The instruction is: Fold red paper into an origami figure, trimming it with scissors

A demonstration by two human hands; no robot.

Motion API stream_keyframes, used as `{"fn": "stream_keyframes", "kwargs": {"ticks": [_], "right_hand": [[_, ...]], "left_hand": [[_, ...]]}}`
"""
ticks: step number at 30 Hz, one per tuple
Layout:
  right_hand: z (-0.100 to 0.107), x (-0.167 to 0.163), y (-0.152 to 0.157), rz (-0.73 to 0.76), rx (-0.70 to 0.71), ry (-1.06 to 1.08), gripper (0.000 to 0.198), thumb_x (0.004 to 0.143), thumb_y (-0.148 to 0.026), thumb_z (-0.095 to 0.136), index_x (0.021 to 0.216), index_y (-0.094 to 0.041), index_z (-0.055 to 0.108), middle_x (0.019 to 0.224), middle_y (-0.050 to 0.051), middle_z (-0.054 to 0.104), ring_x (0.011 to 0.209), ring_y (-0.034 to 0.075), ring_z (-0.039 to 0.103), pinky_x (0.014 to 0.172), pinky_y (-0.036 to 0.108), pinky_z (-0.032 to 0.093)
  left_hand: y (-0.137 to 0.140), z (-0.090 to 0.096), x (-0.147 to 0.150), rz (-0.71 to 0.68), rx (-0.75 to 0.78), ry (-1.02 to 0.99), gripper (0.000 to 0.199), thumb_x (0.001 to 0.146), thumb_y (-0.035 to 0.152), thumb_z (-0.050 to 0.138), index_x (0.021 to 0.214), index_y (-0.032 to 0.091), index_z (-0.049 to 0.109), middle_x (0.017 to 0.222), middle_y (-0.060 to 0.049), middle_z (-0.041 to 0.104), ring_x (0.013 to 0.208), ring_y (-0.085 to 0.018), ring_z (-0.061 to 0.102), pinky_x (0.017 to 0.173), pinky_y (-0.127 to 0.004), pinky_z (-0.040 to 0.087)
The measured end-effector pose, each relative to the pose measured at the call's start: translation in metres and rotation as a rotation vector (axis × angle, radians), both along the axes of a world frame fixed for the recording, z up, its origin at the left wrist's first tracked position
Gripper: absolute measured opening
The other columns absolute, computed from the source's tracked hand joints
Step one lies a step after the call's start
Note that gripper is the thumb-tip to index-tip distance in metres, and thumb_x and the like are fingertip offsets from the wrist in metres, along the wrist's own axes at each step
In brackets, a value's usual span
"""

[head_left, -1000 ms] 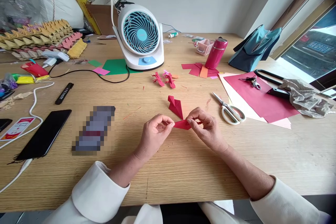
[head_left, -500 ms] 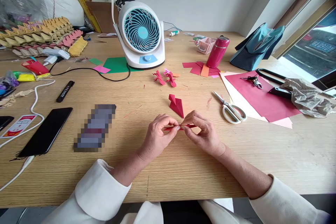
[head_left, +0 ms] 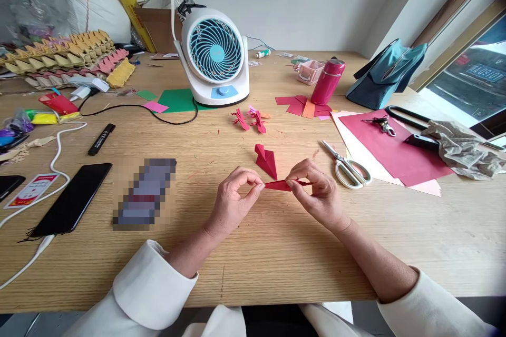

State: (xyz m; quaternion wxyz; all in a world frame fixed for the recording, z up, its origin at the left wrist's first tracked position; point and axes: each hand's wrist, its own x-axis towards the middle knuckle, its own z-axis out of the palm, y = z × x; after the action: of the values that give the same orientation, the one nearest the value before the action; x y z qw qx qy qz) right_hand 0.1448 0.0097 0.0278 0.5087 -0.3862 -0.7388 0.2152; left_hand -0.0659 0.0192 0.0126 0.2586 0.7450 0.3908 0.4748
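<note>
A narrow folded piece of red paper [head_left: 277,185] is stretched between my two hands above the table. My left hand [head_left: 236,199] pinches its left tip between thumb and forefinger. Farther along, my right hand [head_left: 316,192] grips it the same way, and the paper's right end pokes out behind those fingers. Just beyond lies another folded red paper piece [head_left: 266,162], a pointed kite-like shape, flat on the wood. Behind that sit two small red folded paper figures [head_left: 240,119], with bits of pink and orange near them.
White-handled scissors [head_left: 348,167] lie open to the right, beside red sheets [head_left: 395,147] with keys [head_left: 382,124]. A pink bottle [head_left: 328,81] and a fan [head_left: 217,58] stand at the back. On the left are a black marker [head_left: 101,139], a black phone [head_left: 73,200] and a white cable [head_left: 59,160].
My hands have moved apart, the right one going rightward along the paper and the left slightly left. More of the folded red strip shows between them. The view has shifted slightly.
</note>
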Motion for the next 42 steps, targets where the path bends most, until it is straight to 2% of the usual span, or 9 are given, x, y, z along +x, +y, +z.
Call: {"fn": "stream_keyframes", "kwargs": {"ticks": [8, 16, 25, 28, 31, 34, 38, 40, 42], "right_hand": [[-0.001, 0.003, 0.002, -0.018, -0.122, 0.069, 0.011, 0.092, -0.023, 0.063, 0.081, -0.021, 0.062, 0.079, 0.002, 0.061, 0.074, 0.016, 0.056, 0.064, 0.03, 0.045], [-0.01, 0.005, 0.008, 0.034, -0.263, 0.219, 0.013, 0.093, -0.029, 0.065, 0.084, -0.02, 0.064, 0.081, 0.002, 0.061, 0.074, 0.015, 0.057, 0.068, 0.03, 0.045], [-0.008, 0.004, 0.007, 0.001, -0.251, 0.145, 0.021, 0.093, -0.036, 0.064, 0.079, -0.02, 0.062, 0.081, 0.002, 0.058, 0.075, 0.015, 0.055, 0.067, 0.029, 0.045], [-0.012, 0.006, 0.008, 0.039, -0.34, 0.257, 0.02, 0.095, -0.041, 0.06, 0.093, -0.021, 0.063, 0.087, 0.003, 0.059, 0.077, 0.015, 0.055, 0.07, 0.029, 0.047], [-0.016, 0.007, 0.012, 0.02, -0.372, 0.407, 0.024, 0.098, -0.044, 0.053, 0.107, -0.024, 0.061, 0.095, 0.003, 0.06, 0.08, 0.015, 0.057, 0.077, 0.03, 0.05], [-0.019, 0.004, 0.015, 0.033, -0.371, 0.391, 0.024, 0.095, -0.045, 0.059, 0.105, -0.024, 0.061, 0.094, 0.003, 0.061, 0.081, 0.015, 0.058, 0.077, 0.03, 0.051], [-0.017, -0.006, 0.013, 0.246, -0.435, 0.345, 0.034, 0.087, -0.047, 0.07, 0.11, -0.025, 0.06, 0.109, 0.007, 0.063, 0.096, 0.019, 0.061, 0.086, 0.034, 0.054], [-0.015, -0.01, 0.009, 0.324, -0.497, 0.365, 0.039, 0.085, -0.047, 0.072, 0.115, -0.025, 0.06, 0.115, 0.007, 0.064, 0.103, 0.02, 0.063, 0.092, 0.036, 0.053], [-0.014, -0.012, 0.006, 0.339, -0.541, 0.391, 0.036, 0.085, -0.046, 0.073, 0.112, -0.025, 0.062, 0.108, 0.006, 0.068, 0.1, 0.019, 0.064, 0.091, 0.036, 0.054]], "left_hand": [[-0.001, 0.005, 0.0, 0.023, -0.018, -0.004, 0.015, 0.09, 0.017, 0.062, 0.076, 0.019, 0.06, 0.08, -0.001, 0.064, 0.08, -0.015, 0.061, 0.077, -0.028, 0.048], [0.002, 0.0, -0.001, 0.051, -0.166, -0.048, 0.018, 0.089, 0.022, 0.062, 0.073, 0.018, 0.058, 0.076, -0.001, 0.063, 0.075, -0.015, 0.06, 0.073, -0.027, 0.047], [-0.002, 0.001, 0.005, -0.016, -0.195, -0.031, 0.016, 0.084, 0.017, 0.061, 0.069, 0.018, 0.054, 0.073, 0.0, 0.058, 0.072, -0.013, 0.055, 0.071, -0.026, 0.044], [0.0, 0.0, 0.004, -0.038, -0.393, -0.193, 0.017, 0.084, 0.024, 0.063, 0.071, 0.017, 0.055, 0.071, 0.001, 0.056, 0.068, -0.011, 0.052, 0.066, -0.024, 0.044], [0.004, -0.003, 0.002, -0.054, -0.721, -0.551, 0.021, 0.079, 0.032, 0.071, 0.075, 0.017, 0.056, 0.069, 0.002, 0.056, 0.065, -0.009, 0.052, 0.064, -0.023, 0.046], [0.007, -0.004, 0.001, -0.124, -1.039, -0.863, 0.027, 0.069, 0.028, 0.081, 0.077, 0.017, 0.057, 0.073, 0.001, 0.059, 0.064, -0.008, 0.054, 0.059, -0.021, 0.048], [0.006, -0.006, 0.003, -0.226, -1.33, -0.996, 0.023, 0.066, 0.017, 0.082, 0.077, 0.016, 0.062, 0.074, -0.001, 0.061, 0.06, -0.007, 0.054, 0.05, -0.018, 0.046], [0.004, -0.007, 0.004, -0.273, -1.408, -1.007, 0.022, 0.066, 0.013, 0.082, 0.079, 0.016, 0.065, 0.072, -0.001, 0.06, 0.059, -0.006, 0.054, 0.049, -0.016, 0.047], [0.001, -0.009, 0.005, -0.326, -1.45, -0.986, 0.025, 0.064, 0.013, 0.084, 0.081, 0.016, 0.066, 0.071, 0.0, 0.059, 0.058, -0.005, 0.054, 0.049, -0.015, 0.047]]}}
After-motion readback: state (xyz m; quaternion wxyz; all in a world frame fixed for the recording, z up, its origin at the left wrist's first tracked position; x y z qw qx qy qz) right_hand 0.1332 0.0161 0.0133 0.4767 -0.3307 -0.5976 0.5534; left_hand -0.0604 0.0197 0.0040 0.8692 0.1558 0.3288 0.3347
